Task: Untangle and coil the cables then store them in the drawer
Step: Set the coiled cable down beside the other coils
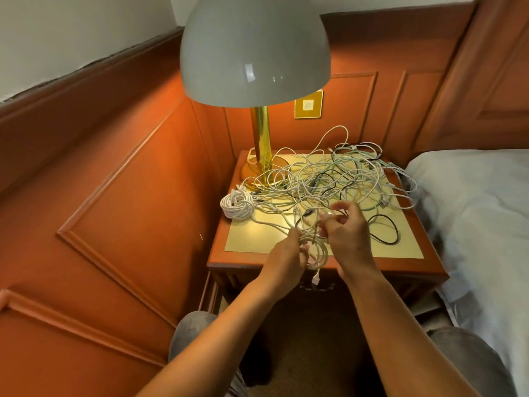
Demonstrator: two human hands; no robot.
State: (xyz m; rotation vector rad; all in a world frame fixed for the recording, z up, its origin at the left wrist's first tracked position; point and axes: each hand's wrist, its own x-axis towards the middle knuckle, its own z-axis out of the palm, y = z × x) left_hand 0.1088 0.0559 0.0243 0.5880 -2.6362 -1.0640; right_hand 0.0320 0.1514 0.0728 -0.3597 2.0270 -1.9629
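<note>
Nightstand [357, 250] tangle [329, 179] hides which cable each hand grips.

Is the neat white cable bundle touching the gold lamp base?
Apart. In the head view, the white cable bundle lies at the table's left edge, with bare tabletop and loose cables between it and the lamp base.
</note>
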